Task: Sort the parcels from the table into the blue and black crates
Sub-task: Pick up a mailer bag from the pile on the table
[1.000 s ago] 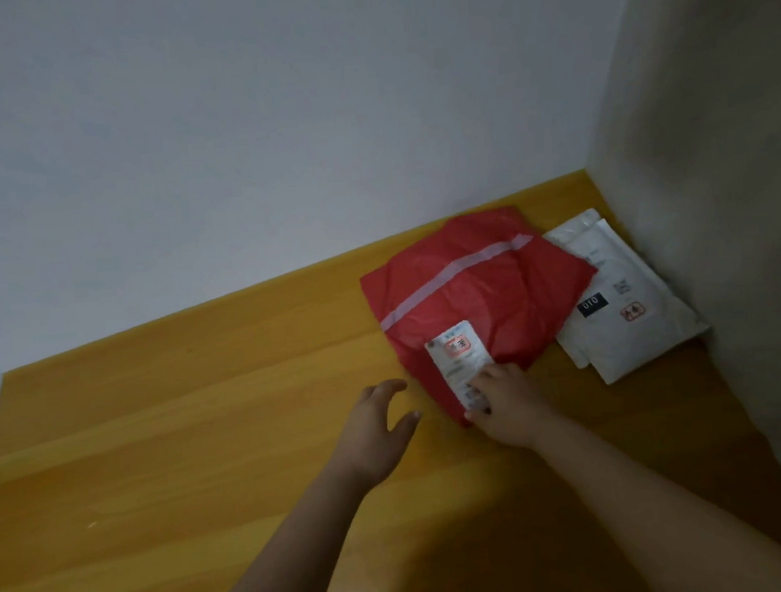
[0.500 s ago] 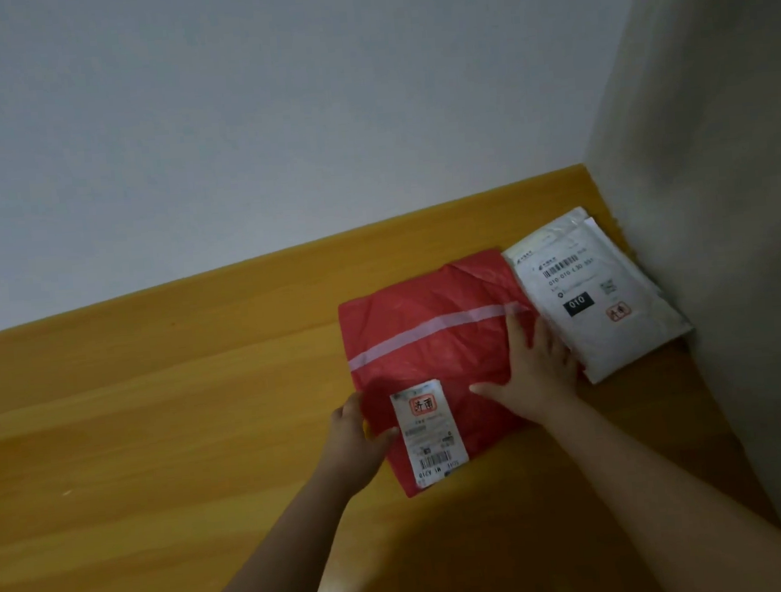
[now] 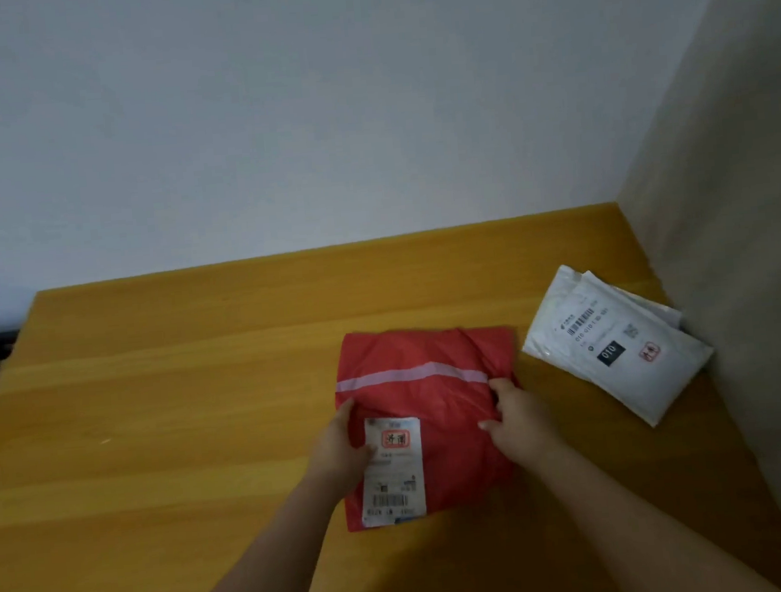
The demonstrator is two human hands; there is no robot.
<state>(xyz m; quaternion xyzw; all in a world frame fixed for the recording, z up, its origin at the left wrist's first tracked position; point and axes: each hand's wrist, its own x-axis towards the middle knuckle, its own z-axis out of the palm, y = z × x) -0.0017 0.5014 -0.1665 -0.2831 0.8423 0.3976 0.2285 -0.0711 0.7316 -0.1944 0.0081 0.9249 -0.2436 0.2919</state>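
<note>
We have the red parcel (image 3: 428, 414) lying flat on the worktop (image 3: 156, 431), directly ahead of us and between our two hands, with its long axis running away from us and its white label (image 3: 393, 470) at the near left corner. Our left hand (image 3: 342, 444) grips the left edge, thumb over the label's side; our right hand (image 3: 517, 419) holds the right edge with fingers curled onto the red film. Both are equally near, so we judge the lift is a two-handed one, straight up from where it lies. The white parcels (image 3: 617, 348) sit stacked well to the right, against the side wall (image 3: 738, 221), apart from the red one and nearer our right hand. No crate shows here, so we cannot tell which way the carry must go.
</note>
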